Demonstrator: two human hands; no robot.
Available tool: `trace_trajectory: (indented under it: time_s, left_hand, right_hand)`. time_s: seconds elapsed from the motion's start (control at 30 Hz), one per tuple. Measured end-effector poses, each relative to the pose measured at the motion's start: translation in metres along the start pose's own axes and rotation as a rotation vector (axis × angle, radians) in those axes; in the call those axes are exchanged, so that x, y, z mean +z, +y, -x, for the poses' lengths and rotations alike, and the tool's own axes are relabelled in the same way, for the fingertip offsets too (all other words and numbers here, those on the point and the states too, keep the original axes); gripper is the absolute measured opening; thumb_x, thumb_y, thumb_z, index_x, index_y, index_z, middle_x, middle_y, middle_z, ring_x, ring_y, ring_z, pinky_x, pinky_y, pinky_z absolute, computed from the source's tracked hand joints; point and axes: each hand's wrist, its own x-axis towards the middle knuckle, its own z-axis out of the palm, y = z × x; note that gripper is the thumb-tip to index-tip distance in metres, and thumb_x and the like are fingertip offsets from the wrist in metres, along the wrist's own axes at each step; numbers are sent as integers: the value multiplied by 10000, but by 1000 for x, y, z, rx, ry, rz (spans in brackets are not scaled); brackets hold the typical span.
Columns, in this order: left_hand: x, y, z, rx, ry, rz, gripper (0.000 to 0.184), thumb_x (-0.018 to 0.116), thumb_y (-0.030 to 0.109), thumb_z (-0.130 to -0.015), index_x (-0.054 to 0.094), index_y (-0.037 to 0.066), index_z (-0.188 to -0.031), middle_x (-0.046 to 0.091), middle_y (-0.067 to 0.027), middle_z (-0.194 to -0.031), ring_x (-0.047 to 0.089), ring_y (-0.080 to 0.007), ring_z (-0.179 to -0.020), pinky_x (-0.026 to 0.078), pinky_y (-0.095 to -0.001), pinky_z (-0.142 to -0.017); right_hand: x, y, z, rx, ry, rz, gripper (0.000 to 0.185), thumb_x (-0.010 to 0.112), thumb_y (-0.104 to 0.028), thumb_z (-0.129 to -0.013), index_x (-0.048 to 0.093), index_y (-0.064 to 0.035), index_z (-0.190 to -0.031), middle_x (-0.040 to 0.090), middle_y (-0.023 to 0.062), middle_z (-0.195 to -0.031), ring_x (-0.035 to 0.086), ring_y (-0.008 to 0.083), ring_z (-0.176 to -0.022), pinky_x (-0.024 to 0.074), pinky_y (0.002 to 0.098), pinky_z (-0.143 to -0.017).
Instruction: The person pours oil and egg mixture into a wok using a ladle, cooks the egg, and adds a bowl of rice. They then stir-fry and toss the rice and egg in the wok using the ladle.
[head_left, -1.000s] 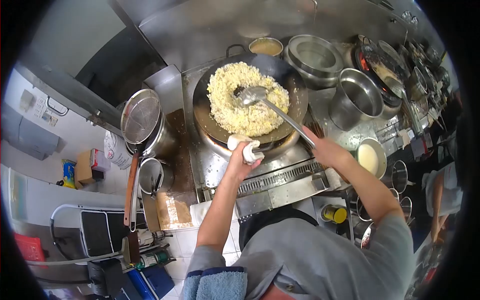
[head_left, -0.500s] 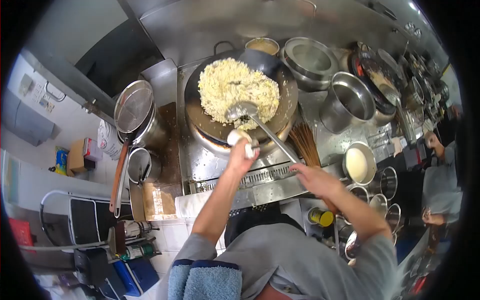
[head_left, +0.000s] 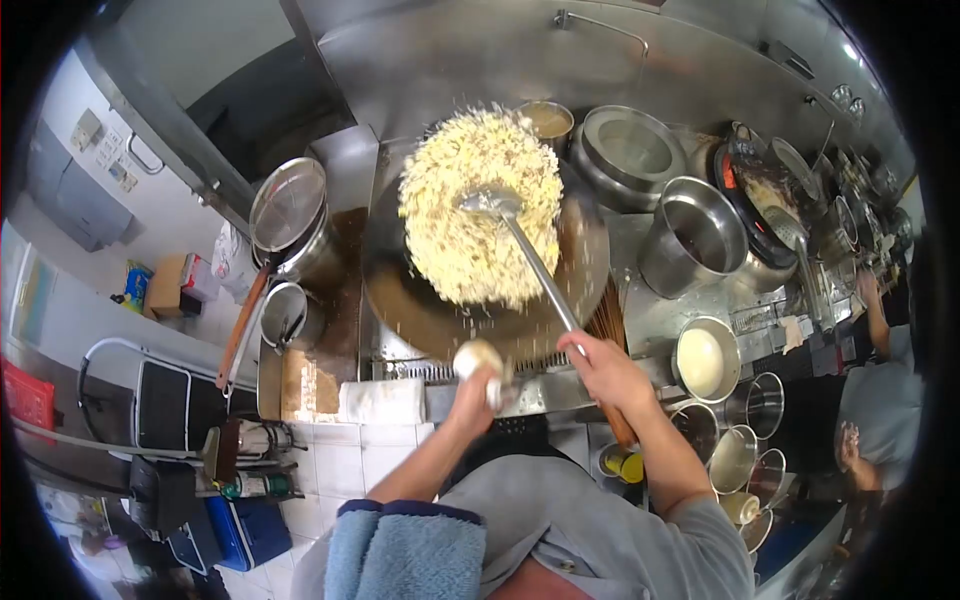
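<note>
My left hand (head_left: 472,402) is closed around a bunched white cloth (head_left: 480,357) at the near rim of a large wok (head_left: 582,250). The handle presumably under the cloth is hidden. Fried rice (head_left: 480,260) with yellow bits is in the air over the wok, with loose grains scattering around it. In my right hand (head_left: 612,374) is a long metal ladle (head_left: 543,275) with a wooden grip. Its bowl is up against the rice, roughly at the middle of the mass. The wok is tilted toward me.
Left of the stove, a strainer (head_left: 288,200) rests on a tall pot beside a small metal pot (head_left: 290,312). A bamboo brush (head_left: 608,318), a deep pot (head_left: 695,240) and a bowl of pale liquid (head_left: 703,360) stand right. A folded white towel (head_left: 383,401) lies on the front ledge. Another person (head_left: 880,415) works far right.
The wok has come nearer to me and tipped, and the rice has risen off it in a spreading mass. Both hands have moved down toward my body, the ladle with them.
</note>
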Motion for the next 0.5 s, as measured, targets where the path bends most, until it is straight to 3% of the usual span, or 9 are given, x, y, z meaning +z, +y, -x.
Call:
trace_trajectory:
  time_s: [0.1,0.17,0.27,0.33,0.4,0.43,0.5]
  left_hand:
    - [-5,28,2,-5,-7,41,248,469,138,-833,459,109,-1080,574,-73,-924,587,-194,-750,457,-327,-514]
    - [3,68,-31,97,-63,93,199,466,132,-824,462,86,-1018,561,-74,-834,563,-202,-686,438,-319,-503]
    - [13,83,3,-3,15,26,70,472,138,-833,506,99,-880,544,-59,-758,549,-188,-669,431,-312,-489]
    - [12,93,-11,5,-88,6,64,474,144,-835,509,95,-854,538,-58,-739,549,-190,-664,428,-314,-477]
    - [-10,84,-51,-14,-78,3,73,471,143,-836,511,93,-869,540,-60,-744,546,-191,-657,428,-315,-476]
    - [-26,70,-78,29,-222,-7,65,492,149,-828,510,95,-858,541,-59,-732,549,-184,-662,429,-319,-478]
    - [-34,22,-79,56,-90,-51,261,527,152,-787,514,61,-1031,585,-72,-869,572,-199,-745,458,-327,-543]
  right_hand:
    - [-23,-38,34,258,-131,-110,183,477,-223,-935,552,-115,-1062,483,43,-520,526,140,-452,412,301,-427]
    - [-34,-34,54,215,-183,-110,164,475,-200,-938,549,-105,-1049,480,33,-543,480,121,-391,385,275,-382]
    - [-78,-70,99,394,-382,-184,176,447,-174,-948,532,-41,-1026,471,8,-548,471,87,-378,386,234,-380]
    - [-85,-72,102,386,-460,-217,186,428,-189,-955,530,-46,-1018,462,6,-540,472,98,-375,395,240,-384]
    - [-61,-62,69,372,-339,-73,183,426,-205,-956,529,-66,-1015,459,12,-537,480,113,-393,397,254,-387]
    - [-46,-43,48,276,-307,-30,173,434,-218,-953,526,-89,-1023,462,27,-532,492,129,-414,403,279,-395]
    - [-18,-33,13,265,-164,-70,155,455,-205,-944,527,-92,-1022,483,46,-545,499,141,-423,404,301,-402]
